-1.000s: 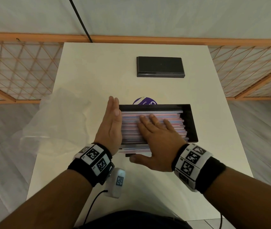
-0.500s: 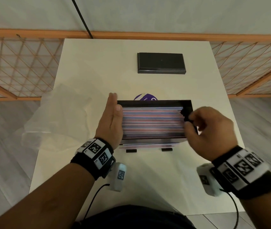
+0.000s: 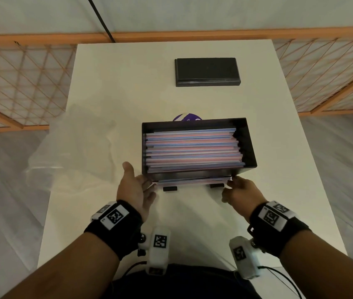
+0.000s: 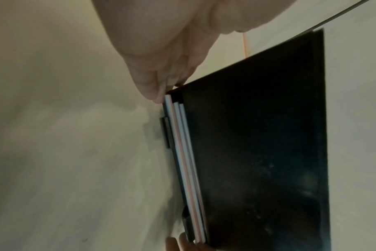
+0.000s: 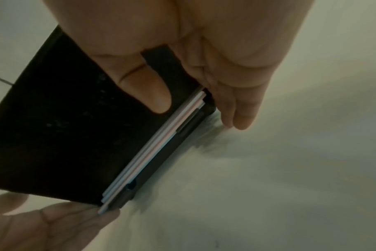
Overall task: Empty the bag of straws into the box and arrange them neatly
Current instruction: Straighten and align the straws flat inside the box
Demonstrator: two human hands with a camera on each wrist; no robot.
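The black box [image 3: 248, 145] stands mid-table, filled with pink and blue straws [image 3: 192, 149] lying side to side. A few straws [image 3: 190, 181] stick out of a slot low on its near wall. My left hand [image 3: 135, 187] has straight fingers [image 4: 152, 86] pressed against the left ends of those slot straws [image 4: 182, 152]. My right hand [image 3: 237, 187] is at the slot's right end, thumb [image 5: 144, 84] flat on the box's near wall [image 5: 64, 127] and fingers [image 5: 236, 110] straight against the straw ends [image 5: 161, 144]. The empty clear bag [image 3: 70, 152] lies left of the box.
A black lid [image 3: 206, 71] lies at the back of the white table [image 3: 117, 87]. A purple round object [image 3: 187, 118] peeks out behind the box. Orange lattice fencing [image 3: 20, 83] flanks the table on both sides.
My left hand dropped from the box's left wall to the slot's left end. My right hand left the top of the straws and came down to the slot's right end.
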